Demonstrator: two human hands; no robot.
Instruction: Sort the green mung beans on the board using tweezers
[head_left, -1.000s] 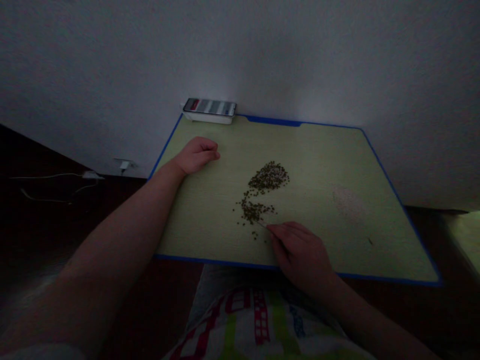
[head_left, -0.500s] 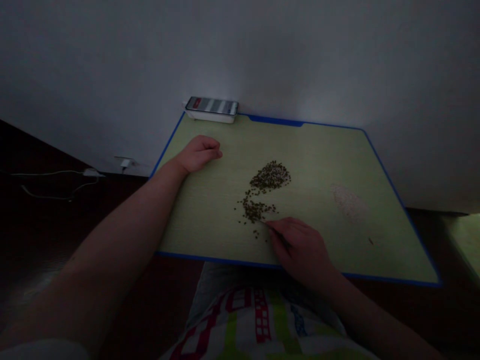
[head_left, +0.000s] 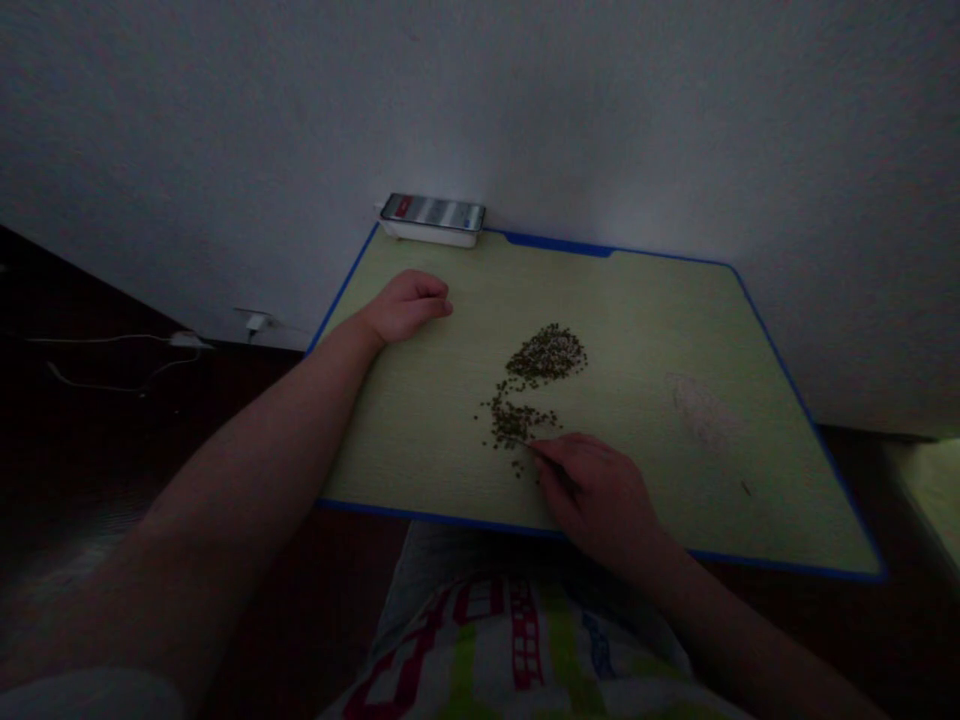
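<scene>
A pale green table [head_left: 652,300] with a blue edge carries a heap of small dark seeds [head_left: 546,355] near its middle. A looser trail of the same seeds [head_left: 514,423] runs down toward me. My right hand [head_left: 596,490] rests at the near edge with its fingers pinched round a thin pointed tool whose tip touches the lowest seeds. My left hand [head_left: 409,305] lies on the table's left part, its fingers curled into a loose fist with nothing in it.
A phone on a white stand [head_left: 433,218] sits at the table's far left corner against the white wall. A faint pale patch [head_left: 701,405] marks the table's right side. Cables and a plug [head_left: 255,323] lie on the dark floor at left.
My right hand has crept slightly up toward the seed trail. The left hand stays where it was.
</scene>
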